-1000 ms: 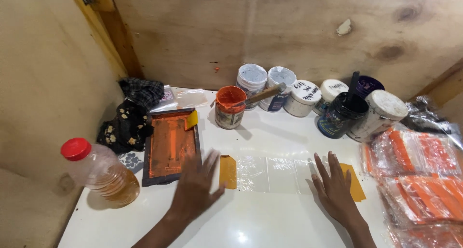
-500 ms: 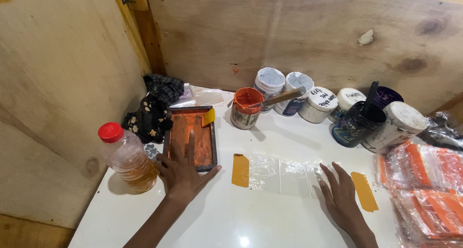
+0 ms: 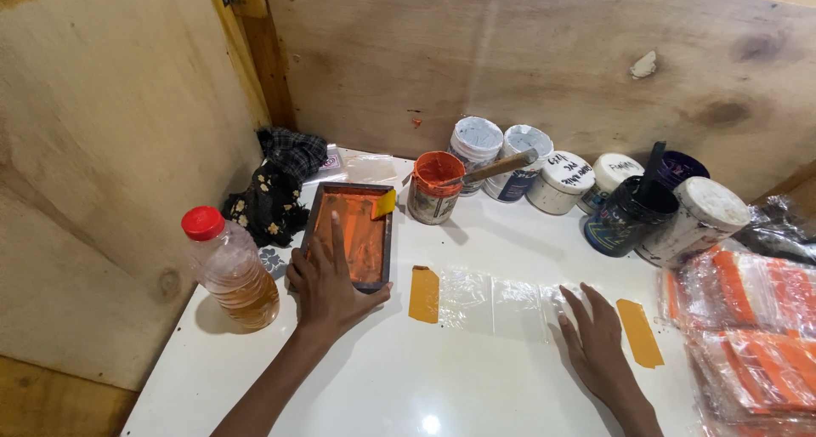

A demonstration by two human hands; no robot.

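Now, left hand: the left hand (image 3: 327, 280) lies on the small dark frame (image 3: 350, 233) full of orange ink, fingers spread, thumb at the near edge.
Right hand: the right hand (image 3: 595, 339) rests flat and open on the white desk (image 3: 476, 386), at the end of a clear plastic strip (image 3: 497, 299).
Frame: between a red-capped bottle (image 3: 229, 267) and an orange paint tub (image 3: 435, 186).

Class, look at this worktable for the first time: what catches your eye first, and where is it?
The orange-inked screen frame at left centre, with the left hand resting on it. Behind it stands an open orange paint pot with a stick; the right hand lies flat on a clear plastic strip.
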